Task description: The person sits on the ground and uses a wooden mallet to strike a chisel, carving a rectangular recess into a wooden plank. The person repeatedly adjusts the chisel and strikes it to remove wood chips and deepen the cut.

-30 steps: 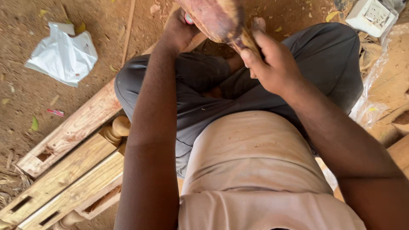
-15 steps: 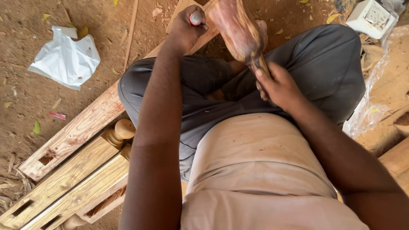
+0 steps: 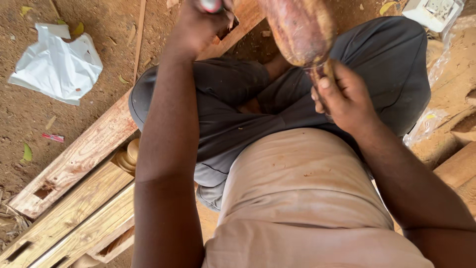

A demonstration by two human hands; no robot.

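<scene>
Wooden mallet (image 3: 300, 30) handle sits clamped inside right hand (image 3: 344, 97) fingers; left hand (image 3: 201, 25) fingers wrap a small tool (image 3: 212, 5).

The person wears a sleeveless beige shirt (image 3: 307, 198), faintly stained and speckled with dust, and dark grey trousers (image 3: 238, 114); both arms are bare.
</scene>
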